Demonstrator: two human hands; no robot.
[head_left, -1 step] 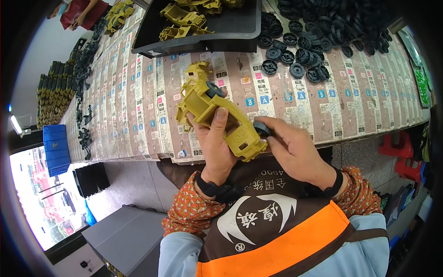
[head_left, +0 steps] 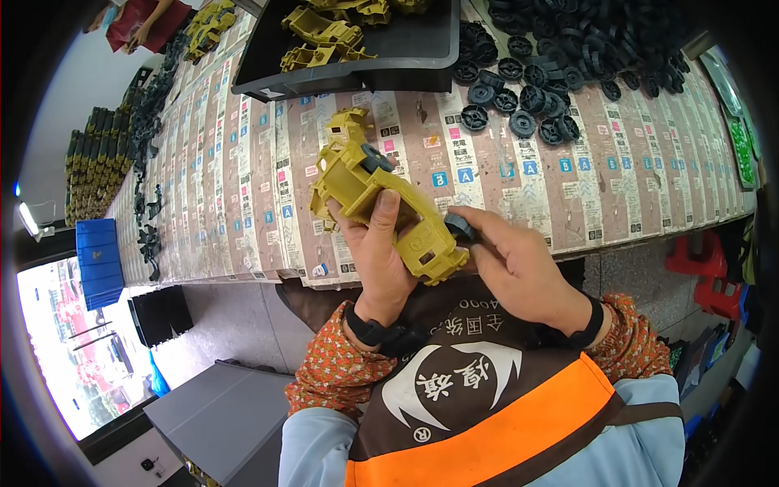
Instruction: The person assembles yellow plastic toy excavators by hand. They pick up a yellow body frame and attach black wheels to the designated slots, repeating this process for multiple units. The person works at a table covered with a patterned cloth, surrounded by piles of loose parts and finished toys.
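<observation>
My left hand (head_left: 379,252) is closed around a mustard-yellow plastic toy vehicle body (head_left: 423,237), its thumb lying over the middle. The body is held tilted above the front edge of the table, its far end pointing away from me. One black wheel (head_left: 375,158) sits on the right side of the body, towards its far end. Between thumb and fingers of my right hand (head_left: 519,264) is another black toy wheel (head_left: 460,228), up against the body's right side near its closer end. Whether an axle joins that wheel to the body is hidden.
A black bin (head_left: 349,81) with more yellow bodies (head_left: 324,32) stands at the back. Right of it lies a large heap of black wheels (head_left: 600,40), some loose ones (head_left: 522,124) nearer me. Dark parts (head_left: 148,235) line the table's left edge. Red stools (head_left: 698,264) stand at right.
The wheel and my right fingertips have shifted very slightly against the vehicle body. My left hand keeps its hold and place.
</observation>
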